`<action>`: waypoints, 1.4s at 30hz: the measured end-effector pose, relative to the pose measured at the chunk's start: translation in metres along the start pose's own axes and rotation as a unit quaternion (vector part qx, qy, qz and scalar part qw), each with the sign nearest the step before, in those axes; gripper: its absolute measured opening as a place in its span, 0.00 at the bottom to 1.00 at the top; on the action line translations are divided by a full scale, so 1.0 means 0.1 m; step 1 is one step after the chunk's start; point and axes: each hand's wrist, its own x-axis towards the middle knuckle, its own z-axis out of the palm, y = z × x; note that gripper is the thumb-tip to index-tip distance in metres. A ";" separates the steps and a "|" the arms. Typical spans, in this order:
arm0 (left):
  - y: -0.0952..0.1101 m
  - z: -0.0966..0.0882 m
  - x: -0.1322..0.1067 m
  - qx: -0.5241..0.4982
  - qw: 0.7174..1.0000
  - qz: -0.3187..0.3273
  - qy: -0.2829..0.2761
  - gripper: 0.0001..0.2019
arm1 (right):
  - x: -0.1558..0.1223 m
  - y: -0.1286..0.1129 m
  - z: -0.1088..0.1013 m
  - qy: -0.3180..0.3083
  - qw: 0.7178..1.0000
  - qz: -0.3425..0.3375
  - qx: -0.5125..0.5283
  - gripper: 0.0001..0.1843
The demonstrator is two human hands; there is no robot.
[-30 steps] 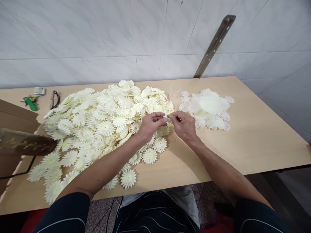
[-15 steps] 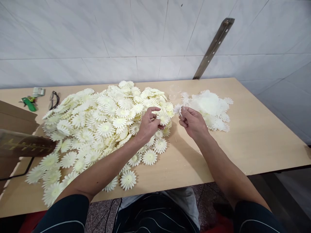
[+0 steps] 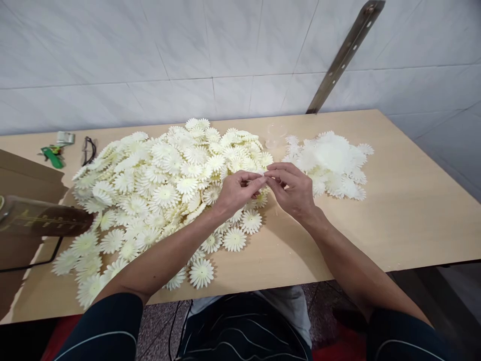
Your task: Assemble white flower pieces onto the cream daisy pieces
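A big heap of cream daisy-shaped flower pieces (image 3: 161,180) covers the left and middle of the wooden table (image 3: 406,210). A smaller heap of whiter flower pieces (image 3: 332,160) lies to the right. My left hand (image 3: 235,193) and my right hand (image 3: 293,190) meet at the right edge of the big heap, fingertips pinched together on one small flower piece (image 3: 262,174) held between them. The piece is mostly hidden by my fingers.
A clear plastic cup (image 3: 275,135) stands between the two heaps near the wall. Green-handled cutters (image 3: 52,155) and dark glasses (image 3: 88,150) lie at the far left. A brown cardboard box (image 3: 22,200) sits at the left edge. A metal strip (image 3: 343,55) leans on the tiled wall.
Half a second ago my hands were apart, the right one carrying a white piece toward the right heap. Now both hands have come back together on a flower piece at the big heap's edge.
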 end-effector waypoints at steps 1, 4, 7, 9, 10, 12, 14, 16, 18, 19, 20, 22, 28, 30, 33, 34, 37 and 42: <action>-0.01 0.00 0.01 0.005 1.000 0.003 0.004 0.20 | 0.00 -0.01 0.00 -0.008 1.000 0.012 0.006 0.09; -0.02 -0.01 0.03 0.010 1.000 0.006 0.007 0.19 | 0.04 -0.03 -0.04 -0.022 0.989 0.135 0.064 0.18; -0.05 -0.01 0.04 0.019 1.000 0.006 0.013 0.17 | 0.08 -0.03 -0.07 -0.048 0.935 0.302 0.177 0.34; -0.08 -0.02 0.04 0.045 0.999 0.010 0.018 0.15 | 0.10 -0.02 -0.08 -0.071 0.905 0.353 0.227 0.40; -0.09 -0.02 0.04 0.063 0.998 0.015 0.020 0.14 | 0.10 -0.02 -0.09 -0.078 0.901 0.358 0.230 0.41; -0.12 -0.02 0.02 0.102 0.994 0.027 0.028 0.12 | 0.10 -0.03 -0.09 -0.079 0.913 0.347 0.201 0.40; -0.12 -0.02 0.01 0.138 0.989 0.042 0.039 0.11 | 0.10 -0.05 -0.09 -0.067 0.931 0.320 0.160 0.37; -0.12 -0.02 -0.01 0.159 0.985 0.052 0.049 0.11 | 0.11 -0.07 -0.10 -0.058 0.943 0.300 0.135 0.33; -0.12 -0.02 -0.01 0.161 0.984 0.060 0.055 0.10 | 0.11 -0.08 -0.12 -0.062 0.943 0.300 0.128 0.30; -0.13 -0.02 -0.01 0.157 0.984 0.063 0.055 0.09 | 0.11 -0.07 -0.13 -0.064 0.941 0.307 0.126 0.30; -0.13 -0.02 0.00 0.152 0.985 0.065 0.053 0.07 | 0.12 -0.06 -0.14 -0.062 0.939 0.315 0.126 0.30; -0.15 -0.03 0.01 0.141 0.987 0.067 0.045 0.06 | 0.13 -0.02 -0.18 -0.044 0.936 0.326 0.128 0.30; -0.12 -0.03 0.02 0.083 0.995 0.049 0.034 0.20 | 0.21 0.30 -0.49 0.064 0.952 0.297 -0.033 0.20; -0.07 -0.01 0.02 0.042 0.998 0.018 0.038 0.17 | 0.23 0.45 -0.67 0.110 0.946 0.262 -0.157 0.15; -0.02 0.03 0.04 -0.006 0.998 -0.023 0.050 0.11 | 0.23 0.63 -0.90 0.151 0.924 0.235 -0.262 0.13; -0.01 0.03 0.04 -0.016 0.998 -0.033 0.055 0.10 | 0.23 0.67 -0.94 0.159 0.923 0.227 -0.268 0.13; 0.02 0.04 0.06 -0.034 0.996 -0.053 0.066 0.10 | 0.22 0.71 -0.95 0.152 0.934 0.212 -0.243 0.04; 0.02 0.02 0.07 -0.040 0.996 -0.052 0.063 0.14 | 0.30 0.77 -0.86 0.133 0.918 0.275 -0.252 0.04</action>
